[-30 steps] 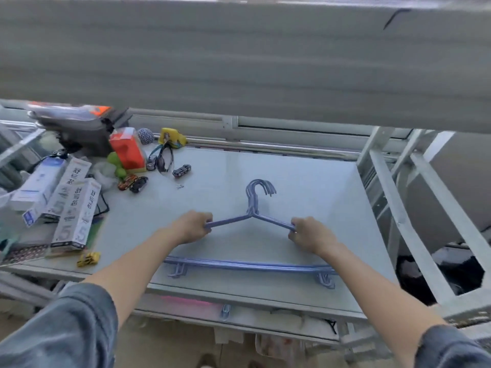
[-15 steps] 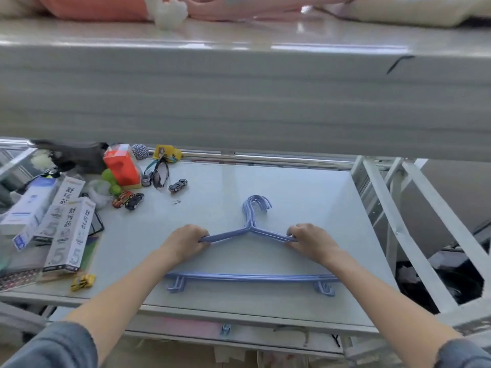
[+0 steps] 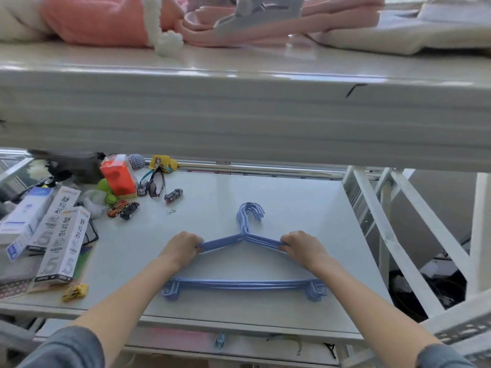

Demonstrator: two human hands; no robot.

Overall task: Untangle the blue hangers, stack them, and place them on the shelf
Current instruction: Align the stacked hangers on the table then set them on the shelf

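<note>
Since before, your view has tilted up to the upper shelf (image 3: 239, 62). Your left hand (image 3: 183, 247) and right hand (image 3: 303, 245) grip the stacked blue hangers (image 3: 245, 236) lying on the table (image 3: 292, 203); uneven lifting could fan the stack apart.

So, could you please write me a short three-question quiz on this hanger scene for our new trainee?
1. True or false: both hands grip the blue hangers.
2. The hanger hooks point: A) toward the person, B) away from the person.
3. Fill in: the orange box stands to the ____ of the hangers.

Key: 1 true, the left hand and right hand each hold a sloping arm. 2 B. 3 left.
</note>
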